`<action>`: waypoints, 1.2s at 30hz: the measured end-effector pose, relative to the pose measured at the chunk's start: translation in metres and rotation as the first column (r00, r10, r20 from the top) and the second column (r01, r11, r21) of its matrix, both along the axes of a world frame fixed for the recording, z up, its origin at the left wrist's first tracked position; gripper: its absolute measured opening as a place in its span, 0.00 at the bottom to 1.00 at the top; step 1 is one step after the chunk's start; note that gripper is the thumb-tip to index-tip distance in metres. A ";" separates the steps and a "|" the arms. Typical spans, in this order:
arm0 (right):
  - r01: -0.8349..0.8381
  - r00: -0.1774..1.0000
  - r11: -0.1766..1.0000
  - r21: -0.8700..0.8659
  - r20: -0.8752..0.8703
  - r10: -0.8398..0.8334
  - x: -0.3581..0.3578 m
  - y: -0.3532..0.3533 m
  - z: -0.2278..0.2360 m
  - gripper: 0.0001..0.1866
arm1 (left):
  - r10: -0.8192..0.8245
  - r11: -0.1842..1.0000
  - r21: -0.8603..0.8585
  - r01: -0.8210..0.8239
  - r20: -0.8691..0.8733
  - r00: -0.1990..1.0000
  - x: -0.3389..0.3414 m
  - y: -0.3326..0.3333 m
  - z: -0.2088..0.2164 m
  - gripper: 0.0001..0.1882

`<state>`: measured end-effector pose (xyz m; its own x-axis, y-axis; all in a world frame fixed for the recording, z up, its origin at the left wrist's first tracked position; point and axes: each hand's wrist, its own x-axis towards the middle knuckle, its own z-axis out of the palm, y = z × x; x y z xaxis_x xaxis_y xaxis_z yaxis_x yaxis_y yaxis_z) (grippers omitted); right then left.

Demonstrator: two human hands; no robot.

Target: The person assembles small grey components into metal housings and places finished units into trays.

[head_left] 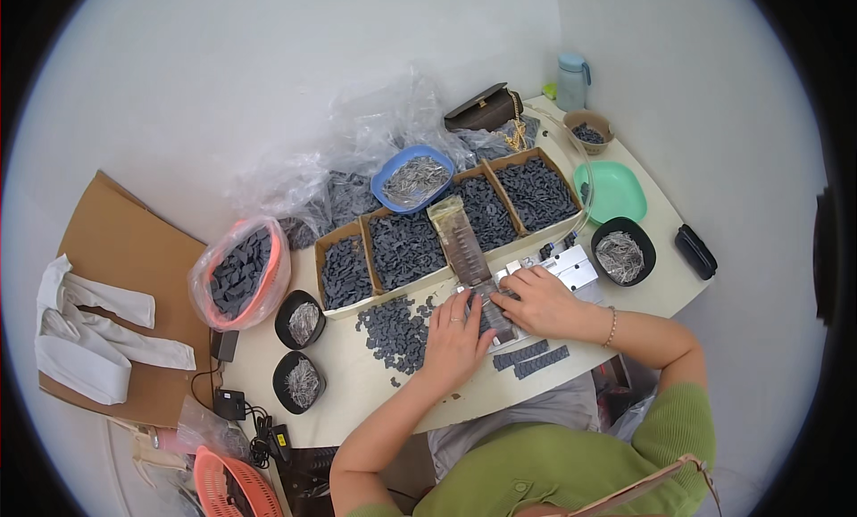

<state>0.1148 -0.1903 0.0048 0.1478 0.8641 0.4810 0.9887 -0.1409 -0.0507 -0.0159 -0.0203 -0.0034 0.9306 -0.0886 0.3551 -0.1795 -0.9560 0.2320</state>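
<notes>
My left hand (456,340) rests at the left side of a metal fixture (571,269), its fingers stretched out and the thumb apart, on the edge of a row of dark grey plastic pieces (494,315). Over the same row my right hand (546,304) is bent, fingertips drawn down together; whatever they pinch is too small to make out. A bracelet circles the right wrist. Behind the fingers a clear brownish plastic strip (461,240) leans from the fixture onto the divided box. Two joined strips of grey pieces (541,361) lie in front of the fixture.
A divided cardboard box (428,276) full of grey pieces stands behind. Loose grey pieces (395,334) are heaped left of my hands. Metal pins fill a blue basin (381,179) and black bowls (288,308). A green plate (625,194) and black case (695,252) sit right.
</notes>
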 end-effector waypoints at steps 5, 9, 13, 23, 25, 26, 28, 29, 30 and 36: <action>0.015 1.000 1.000 -0.013 0.012 -0.015 -0.001 -0.006 0.006 0.19 | 0.029 0.999 -0.040 -0.030 -0.031 0.999 0.012 0.008 0.000 0.24; -0.006 1.000 1.000 -0.022 -0.002 0.006 -0.004 -0.008 0.006 0.19 | 0.027 0.999 -0.026 -0.027 -0.029 0.999 0.018 0.016 0.000 0.24; 0.002 0.999 1.000 0.005 -0.035 -0.002 0.000 -0.003 0.004 0.20 | 0.007 1.000 -0.011 -0.007 -0.011 1.000 0.018 0.018 0.001 0.25; 0.012 0.999 0.997 -0.082 -0.048 -0.016 0.008 0.006 -0.002 0.19 | -0.039 0.995 -0.094 0.045 0.063 0.997 0.003 0.010 0.002 0.22; 0.008 1.000 0.998 -0.059 -0.010 -0.009 0.008 0.004 0.004 0.17 | -0.062 0.995 -0.071 0.066 0.058 0.996 -0.001 0.006 0.002 0.21; 0.008 1.000 0.999 -0.048 0.009 -0.008 0.008 0.003 0.006 0.16 | -0.072 0.996 -0.052 0.075 0.057 0.996 -0.002 0.004 0.002 0.21; 0.012 1.000 0.997 -0.083 0.014 -0.011 0.009 0.002 0.005 0.17 | -0.083 0.996 -0.032 0.084 0.047 0.995 -0.003 0.003 0.003 0.21; 0.015 1.000 0.995 -0.099 0.016 -0.013 0.009 0.001 0.004 0.18 | -0.085 0.996 -0.030 0.086 0.038 0.996 -0.004 0.003 0.005 0.20; 0.020 1.000 0.994 -0.106 0.025 -0.018 0.009 0.001 0.004 0.18 | -0.087 0.996 -0.028 0.088 0.029 0.996 -0.005 0.003 0.006 0.20; 0.040 0.995 0.993 -0.111 0.092 -0.030 0.003 0.000 0.004 0.18 | -0.162 0.985 -0.080 0.156 -0.066 0.985 -0.003 0.020 0.014 0.19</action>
